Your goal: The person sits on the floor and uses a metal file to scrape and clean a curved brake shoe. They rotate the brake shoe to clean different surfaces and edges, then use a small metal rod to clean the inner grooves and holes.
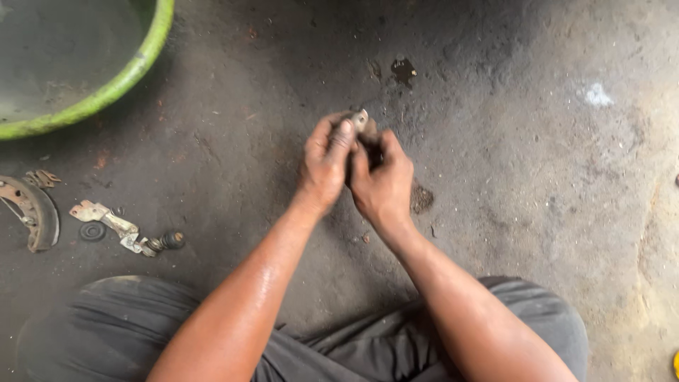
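Oily concrete floor point(509, 177) underlies one small metal part point(361, 119) pinched between left hand point(327, 164) and right hand point(382, 180) fingertips.

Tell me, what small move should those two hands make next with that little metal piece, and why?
Probably turn the small metal part a little between the fingers. Both the left hand and the right hand pinch it together above the dark floor, and they hide most of it.

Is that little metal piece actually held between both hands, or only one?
Touching both. The head view shows the left hand and right hand pressed together, fingers closed around the small metal part.
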